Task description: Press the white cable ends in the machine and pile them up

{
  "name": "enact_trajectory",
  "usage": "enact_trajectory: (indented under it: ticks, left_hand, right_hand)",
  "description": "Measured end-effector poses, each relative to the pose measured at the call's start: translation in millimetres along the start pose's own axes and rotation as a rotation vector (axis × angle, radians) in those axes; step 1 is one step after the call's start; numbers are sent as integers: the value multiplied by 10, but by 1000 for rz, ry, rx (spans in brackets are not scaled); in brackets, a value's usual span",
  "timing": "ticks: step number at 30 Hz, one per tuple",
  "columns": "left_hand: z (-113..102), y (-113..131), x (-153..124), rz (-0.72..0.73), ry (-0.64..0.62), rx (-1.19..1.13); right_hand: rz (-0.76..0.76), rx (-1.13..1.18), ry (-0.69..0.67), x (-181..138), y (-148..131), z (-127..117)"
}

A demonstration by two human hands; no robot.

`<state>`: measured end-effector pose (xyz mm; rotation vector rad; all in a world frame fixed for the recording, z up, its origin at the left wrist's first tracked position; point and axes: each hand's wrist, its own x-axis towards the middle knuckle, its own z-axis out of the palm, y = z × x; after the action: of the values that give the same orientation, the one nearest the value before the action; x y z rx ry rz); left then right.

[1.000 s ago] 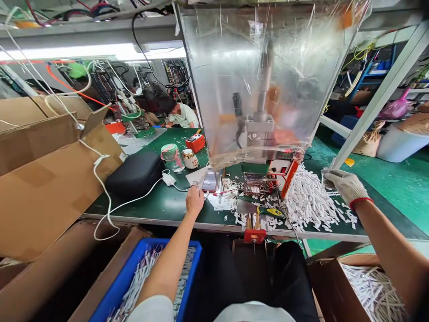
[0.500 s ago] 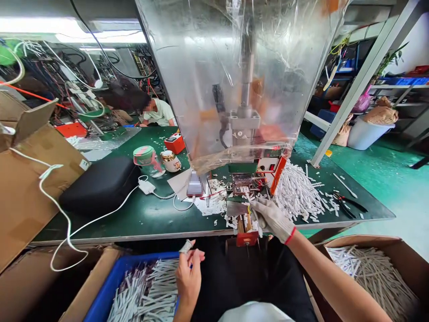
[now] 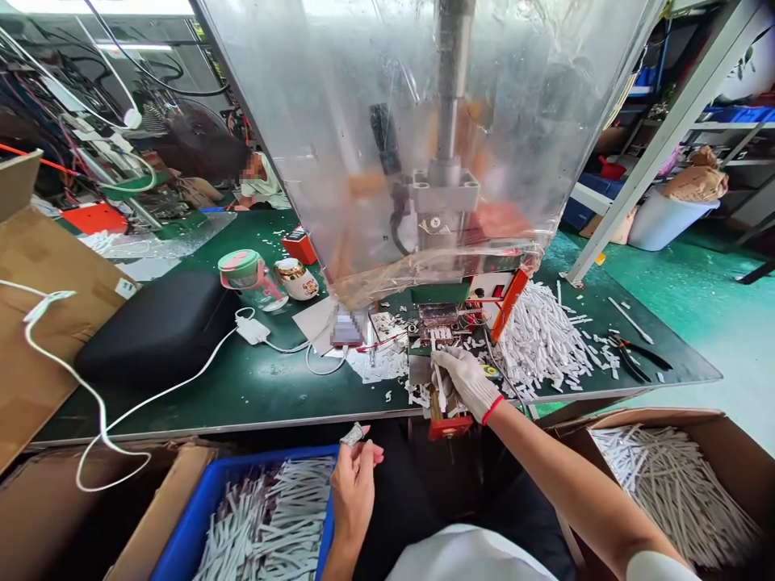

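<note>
- Right hand: white knit glove, red band at the wrist. Fingers are together and clamped on a white strip.
- Strip orientation: long axis runs nearly upright in my view, front to back across the bench. The far end points at a metal die block ahead of the hand; the near end points down at a red jig.
- Strip position: at the glove's left side, directly over the jig, near the bench's front edge.
- Left hand: bare, held off the bench above a blue crate of white strips. Thumb and fingertips are pinched together on a small pale piece, tilted; too small for me to identify.
- Edges: the front edge of the green bench runs just below the right wrist. A clear plastic sheet hangs ahead of the hand, its lower hem above the die block.
- Room: a wide gap separates the two hands. To the right of the glove, a heap of white strips covers the bench, with pliers beyond it.
- Below the right forearm: a cardboard box holding more strips.
</note>
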<state>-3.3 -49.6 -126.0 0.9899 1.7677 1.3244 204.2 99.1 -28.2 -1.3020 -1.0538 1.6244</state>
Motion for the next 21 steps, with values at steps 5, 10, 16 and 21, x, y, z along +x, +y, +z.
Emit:
enact_trajectory:
  ticks: [5,10,16,21]
  left_hand:
    - [32,132,-30,-46,-1,-31]
    - [140,462,60,-52,-52,-117]
    - [485,917,364,-126,-360,-228]
    - [775,1143,562,-254,-476,-335]
  right_hand:
    - [36,45,-22,21,-35,13]
    - [43,53,-34,47,-7,9]
    - [33,31,-46,38,8,3]
    - [-12,-177,-130,-259,-113,-327]
